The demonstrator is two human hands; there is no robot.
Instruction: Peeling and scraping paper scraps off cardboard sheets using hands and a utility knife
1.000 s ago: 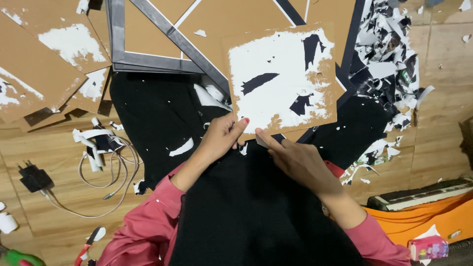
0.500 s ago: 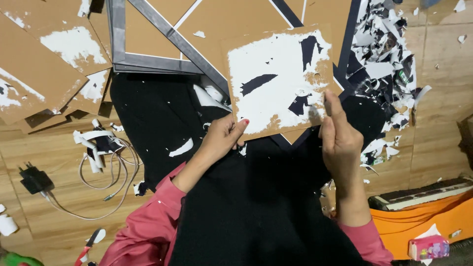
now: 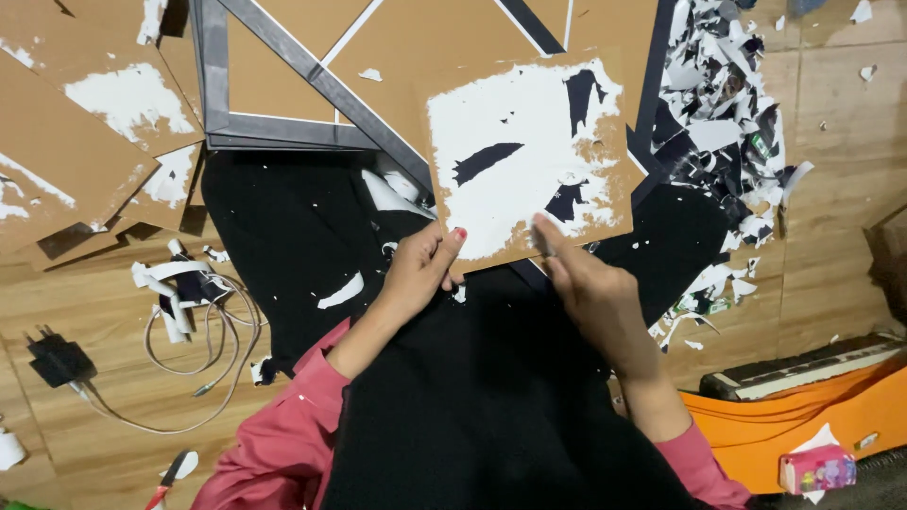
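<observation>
A brown board [image 3: 529, 156], mostly covered by torn white paper with black patches, is held over the black cloth [image 3: 283, 236] on the lap. Its lower left corner is gripped by the left hand [image 3: 420, 274] — thumb on top, fingers curled beneath. The right hand [image 3: 590, 293] is laid at the lower edge, fingers stretched onto the board; it is blurred, so whether anything is pinched cannot be told. A heap of black and white scraps [image 3: 723, 123] is seen right of the board. A grey frame [image 3: 283, 127] lies above left, more boards [image 3: 85, 151] beyond. A charger [image 3: 57, 357] with white cable [image 3: 189, 378] rests on the wooden floor — well apart from the hands.
</observation>
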